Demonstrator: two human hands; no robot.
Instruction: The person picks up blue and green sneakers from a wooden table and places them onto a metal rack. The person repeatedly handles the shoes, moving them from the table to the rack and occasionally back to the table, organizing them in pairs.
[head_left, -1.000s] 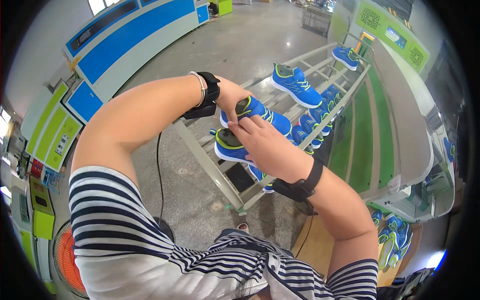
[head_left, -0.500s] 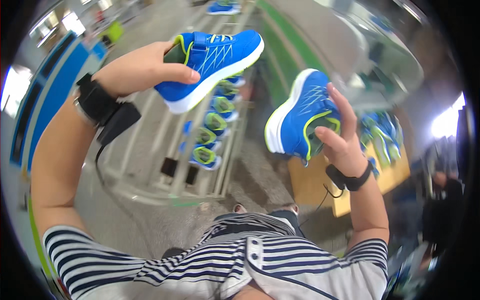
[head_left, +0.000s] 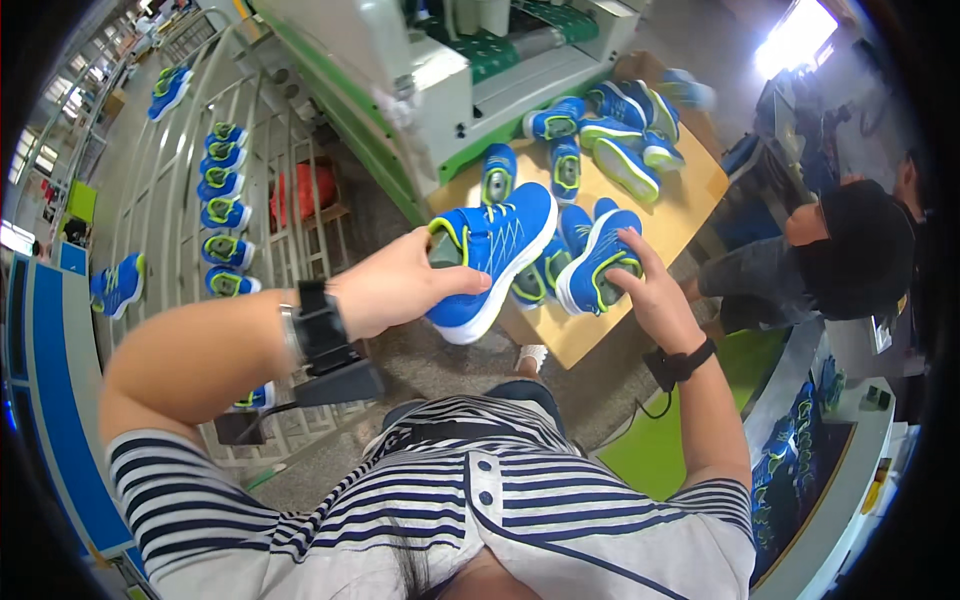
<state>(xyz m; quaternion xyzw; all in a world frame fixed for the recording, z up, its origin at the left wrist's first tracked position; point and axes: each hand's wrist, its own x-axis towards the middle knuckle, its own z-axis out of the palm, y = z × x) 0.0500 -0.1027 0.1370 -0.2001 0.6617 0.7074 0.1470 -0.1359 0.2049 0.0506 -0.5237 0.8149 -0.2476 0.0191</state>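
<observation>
Gripped at its heel by my left hand (head_left: 395,283), a blue sneaker (head_left: 500,250) with a white sole and lime collar points up and away. My left thumb presses on its side. Closed around a second blue sneaker (head_left: 606,250) at its opening is my right hand (head_left: 655,295), just above the wooden table (head_left: 575,335). On that table, more blue sneakers (head_left: 625,168) lie in a loose cluster, some on their sides. A few stand right behind the two held shoes and are partly hidden by them.
A metal rack (head_left: 285,235) with a row of blue sneakers stands on the left. Beyond the table is a green and white machine (head_left: 445,110). At right, a person in a black cap (head_left: 865,250) sits near a conveyor (head_left: 800,480) carrying shoes.
My body has turned to the right, bringing the table in front of me and the rack to my left. Both sneakers have come along, now lower and closer together over the table.
</observation>
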